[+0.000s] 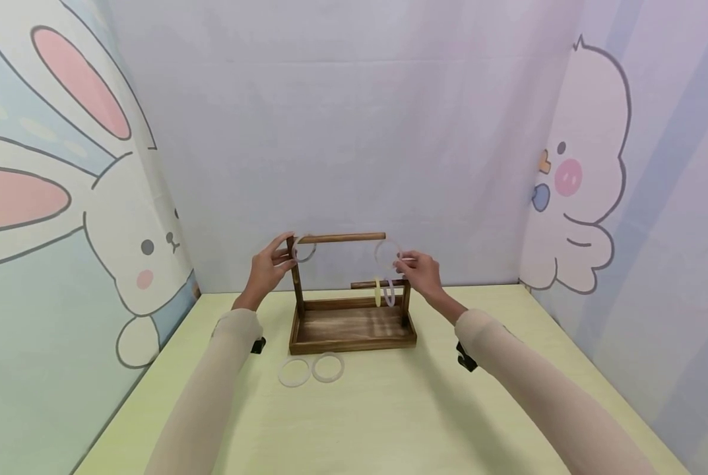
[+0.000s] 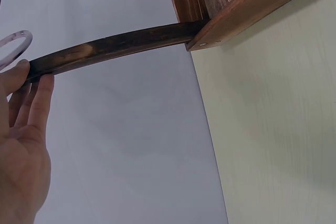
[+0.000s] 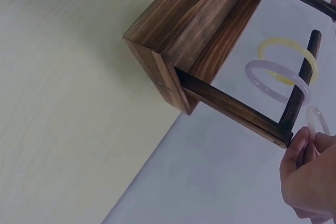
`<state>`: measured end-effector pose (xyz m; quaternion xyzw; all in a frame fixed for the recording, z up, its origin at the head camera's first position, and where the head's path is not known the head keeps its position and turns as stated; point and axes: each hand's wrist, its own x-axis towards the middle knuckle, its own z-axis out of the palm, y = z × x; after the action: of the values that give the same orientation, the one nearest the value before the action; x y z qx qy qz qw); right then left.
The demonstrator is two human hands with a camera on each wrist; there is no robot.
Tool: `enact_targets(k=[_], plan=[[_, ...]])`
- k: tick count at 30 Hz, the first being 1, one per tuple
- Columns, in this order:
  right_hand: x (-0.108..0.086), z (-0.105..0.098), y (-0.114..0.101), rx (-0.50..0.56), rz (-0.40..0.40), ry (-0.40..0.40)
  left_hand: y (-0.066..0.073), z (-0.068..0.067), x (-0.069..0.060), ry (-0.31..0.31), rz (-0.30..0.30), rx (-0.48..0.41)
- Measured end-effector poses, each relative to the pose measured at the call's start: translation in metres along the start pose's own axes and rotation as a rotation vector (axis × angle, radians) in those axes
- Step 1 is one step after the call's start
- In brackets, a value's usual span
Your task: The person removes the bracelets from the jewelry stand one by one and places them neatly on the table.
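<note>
My left hand (image 1: 264,270) grips the top of the tall left post (image 2: 115,43) of a wooden bangle stand (image 1: 354,346), thumb on one side and fingers on the other. A marbled bangle (image 1: 306,261) hangs at the left of the stand's upper bar (image 1: 344,237). Between thumb and fingers my right hand (image 1: 423,272) pinches a clear, pale bangle (image 1: 376,251) by the upper bar's free right end. Below it, a yellow bangle (image 1: 378,293) and a lavender bangle (image 3: 273,88) hang on the lower bar (image 3: 299,95).
Two pale bangles, a left one (image 1: 294,385) and a right one (image 1: 328,381), lie flat on the light table (image 1: 354,422) before the stand's tray. A pale curtain (image 1: 354,145) hangs behind, with cartoon-printed panels at both sides.
</note>
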<state>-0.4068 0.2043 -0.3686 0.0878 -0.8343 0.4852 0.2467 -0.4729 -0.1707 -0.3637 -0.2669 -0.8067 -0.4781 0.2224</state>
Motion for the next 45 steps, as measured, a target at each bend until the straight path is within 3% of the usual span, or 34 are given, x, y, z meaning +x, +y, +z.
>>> enact_targets(k=[13,24,45], plan=[[-0.009,-0.001,-0.003,0.012,-0.015,-0.056,-0.002,0.001,0.002,-0.001,-0.006,0.013],[-0.018,0.002,-0.012,0.044,-0.016,-0.115,-0.003,0.000,0.001,0.000,0.022,0.003],[-0.042,0.010,-0.024,0.119,-0.004,-0.228,-0.002,0.002,0.002,0.002,-0.006,0.000]])
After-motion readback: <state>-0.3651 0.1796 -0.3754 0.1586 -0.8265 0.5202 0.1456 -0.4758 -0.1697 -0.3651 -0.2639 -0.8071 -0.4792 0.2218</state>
